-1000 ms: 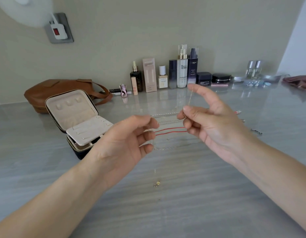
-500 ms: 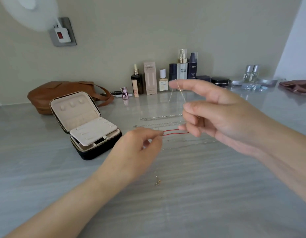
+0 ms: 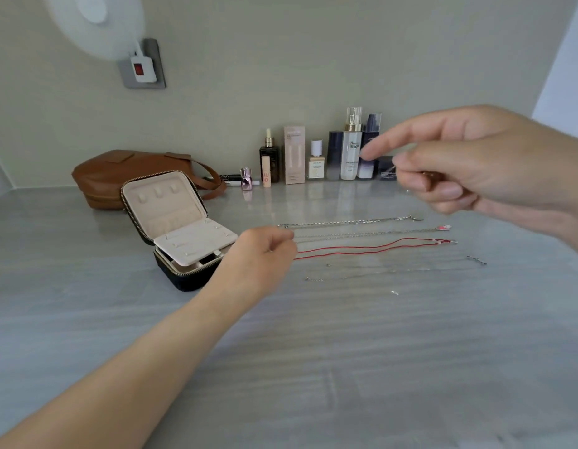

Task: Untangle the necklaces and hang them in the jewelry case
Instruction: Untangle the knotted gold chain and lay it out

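Head view: left hand (image 3: 261, 251) has dropped beside the case (image 3: 180, 228), right hand (image 3: 488, 170) risen; both hands' fingers (image 3: 281, 236) curled, grip unclear. Necklaces (image 3: 372, 247) lie separated on the surface (image 3: 313, 351) right of the case, ready for hanging.

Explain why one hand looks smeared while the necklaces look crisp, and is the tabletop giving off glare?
Head view: the right hand is motion-blurred, the left hand less so, and the red cord lying on the table is sharp. Head view: the glossy table softly mirrors the bottles at the back, with no harsh glare.
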